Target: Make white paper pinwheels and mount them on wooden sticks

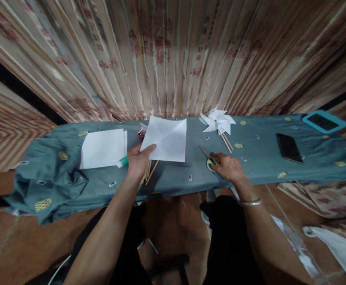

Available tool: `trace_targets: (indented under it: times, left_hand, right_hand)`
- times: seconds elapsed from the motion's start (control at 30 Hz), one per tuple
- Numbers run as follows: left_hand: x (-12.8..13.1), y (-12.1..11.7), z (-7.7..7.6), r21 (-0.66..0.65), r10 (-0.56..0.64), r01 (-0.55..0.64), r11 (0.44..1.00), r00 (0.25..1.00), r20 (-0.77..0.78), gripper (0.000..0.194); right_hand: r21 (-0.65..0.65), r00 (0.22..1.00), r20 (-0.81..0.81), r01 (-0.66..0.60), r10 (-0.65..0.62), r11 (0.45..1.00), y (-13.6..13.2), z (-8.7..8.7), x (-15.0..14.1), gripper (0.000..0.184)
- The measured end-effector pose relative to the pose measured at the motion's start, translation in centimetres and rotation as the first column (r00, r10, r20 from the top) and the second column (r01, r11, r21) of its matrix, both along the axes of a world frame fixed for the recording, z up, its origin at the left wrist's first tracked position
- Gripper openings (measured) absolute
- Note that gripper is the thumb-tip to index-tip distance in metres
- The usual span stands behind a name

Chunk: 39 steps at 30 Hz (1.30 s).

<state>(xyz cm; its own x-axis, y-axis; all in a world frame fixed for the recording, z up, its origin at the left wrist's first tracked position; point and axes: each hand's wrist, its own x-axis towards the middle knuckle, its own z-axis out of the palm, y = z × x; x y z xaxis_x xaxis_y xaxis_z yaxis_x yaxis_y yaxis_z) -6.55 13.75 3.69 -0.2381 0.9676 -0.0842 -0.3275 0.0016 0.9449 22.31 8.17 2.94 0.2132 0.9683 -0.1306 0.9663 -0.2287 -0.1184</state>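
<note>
My left hand (140, 158) pinches the lower left corner of a square white sheet of paper (169, 140), with crease lines crossing its face. The sheet is lifted over the cloth-covered table. Partly under it lie several thin wooden sticks (151, 174) and a small red container (141, 133). My right hand (228, 166) is closed on a pair of scissors (211, 163) with green and dark handles; the blades point up and left, away from the paper. Beyond that hand lie white paper pinwheels (218, 121) on wooden sticks.
A stack of white paper (103, 148) lies at left, with a green and white item (123, 161) at its corner. On the right are a black phone (289, 147) and a blue-framed tablet (324, 121). A patterned curtain (173, 59) hangs behind the table's grey-green cloth (173, 180).
</note>
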Motion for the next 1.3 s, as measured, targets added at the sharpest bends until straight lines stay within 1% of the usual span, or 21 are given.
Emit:
trace_targets:
  times: [0.07,0.13,0.17,0.2,0.23,0.27,0.3,0.33,0.37,0.4,0.43,0.47,0.5,0.53,0.6,0.67,0.83,0.9,1.13,1.23,1.3]
  left_hand:
    - [0.1,0.1,0.1,0.005,-0.013,0.013,1.0,1.0,0.015,0.027]
    - [0.1,0.2,0.2,0.006,-0.021,0.021,1.0,0.999,0.036,0.027]
    - [0.2,0.2,0.2,0.004,-0.016,0.016,1.0,0.999,0.048,0.028]
    - [0.1,0.3,0.2,0.004,-0.008,0.008,1.0,0.998,0.063,0.029]
    - [0.1,0.4,0.2,0.005,0.001,-0.001,1.0,0.997,0.078,0.03]
    - [0.0,0.5,0.3,0.005,0.008,-0.008,1.0,0.996,0.093,0.032]
    - [0.0,0.6,0.3,0.007,0.013,-0.014,1.0,0.994,0.104,0.033]
    - [-0.2,0.6,0.4,0.009,0.015,-0.017,1.0,0.993,0.113,0.033]
    - [-0.3,0.7,0.5,0.012,0.016,-0.017,1.0,0.993,0.121,0.032]
    - [-0.5,0.7,0.6,0.016,0.019,-0.021,1.0,0.992,0.127,0.031]
    - [-0.7,0.7,0.7,0.021,0.028,-0.031,0.999,0.991,0.133,0.03]
    - [-0.9,0.8,0.8,0.027,0.037,-0.042,0.999,0.99,0.139,0.03]
    - [-1.1,0.8,0.9,0.033,0.047,-0.053,0.998,0.988,0.146,0.03]
    - [-1.3,0.8,1.0,0.036,0.056,-0.062,0.997,0.987,0.154,0.03]
    - [-1.6,0.9,1.2,0.043,0.067,-0.075,0.996,0.984,0.165,0.03]
    - [-1.9,1.0,1.3,0.047,0.074,-0.083,0.995,0.983,0.166,0.029]
    - [-2.3,1.2,1.4,0.064,0.112,-0.122,0.99,0.983,0.144,0.027]
    - [-2.4,1.3,1.3,0.075,0.118,-0.129,0.989,0.984,0.134,0.025]
    - [-2.3,1.3,1.1,0.084,0.107,-0.119,0.989,0.984,0.14,0.027]
    - [-2.4,1.4,1.1,0.086,0.121,-0.133,0.987,0.984,0.131,0.028]
    - [-2.6,1.6,1.1,0.087,0.131,-0.142,0.986,0.983,0.125,0.029]
  right_hand:
    - [0.033,0.995,-0.103,0.006,-0.003,0.999,0.0,-0.2,-0.3,0.041]
    - [0.066,0.972,-0.236,0.034,-0.017,0.997,0.1,-0.4,-0.5,0.042]
    - [0.074,0.944,-0.329,0.058,-0.03,0.996,0.2,-0.6,-0.5,0.043]
    - [0.07,0.894,-0.445,0.091,-0.051,0.993,0.3,-0.8,-0.6,0.043]
    - [0.049,0.814,-0.576,0.13,-0.078,0.99,0.4,-1.0,-0.8,0.043]
    - [0.014,0.699,-0.707,0.166,-0.107,0.986,0.5,-1.2,-1.0,0.044]
    - [-0.03,0.554,-0.822,0.19,-0.133,0.981,0.5,-1.3,-1.2,0.044]
    - [-0.077,0.391,-0.908,0.198,-0.151,0.977,0.5,-1.4,-1.6,0.044]
    - [-0.116,0.227,-0.961,0.192,-0.159,0.975,0.5,-1.4,-2.0,0.043]
    - [-0.14,0.081,-0.984,0.175,-0.156,0.974,0.4,-1.4,-2.5,0.042]
    - [-0.152,-0.039,-0.988,0.153,-0.148,0.976,0.3,-1.3,-3.0,0.04]
    - [-0.159,-0.13,-0.981,0.13,-0.142,0.979,0.1,-1.2,-3.5,0.038]
    - [-0.163,-0.193,-0.971,0.107,-0.14,0.981,-0.2,-1.1,-4.0,0.037]
    - [-0.169,-0.232,-0.962,0.083,-0.146,0.982,-0.4,-1.0,-4.4,0.037]
    - [-0.182,-0.259,-0.951,0.035,-0.167,0.983,-0.9,-0.8,-5.2,0.039]
    - [-0.176,-0.243,-0.955,-0.005,-0.172,0.984,-1.5,-0.6,-5.7,0.043]
    - [-0.137,-0.096,-0.984,-0.133,-0.15,0.982,-2.5,-0.3,-6.8,0.054]
    - [-0.138,-0.074,-0.986,-0.164,-0.151,0.977,-2.8,-0.3,-7.1,0.054]
    - [-0.105,-0.099,-0.987,-0.177,-0.123,0.979,-3.2,-0.5,-7.8,0.048]
    - [-0.097,-0.119,-0.986,-0.181,-0.12,0.979,-3.4,-0.3,-7.8,0.05]
    - [-0.116,-0.117,-0.984,-0.158,-0.135,0.981,-3.4,-0.3,-7.8,0.052]
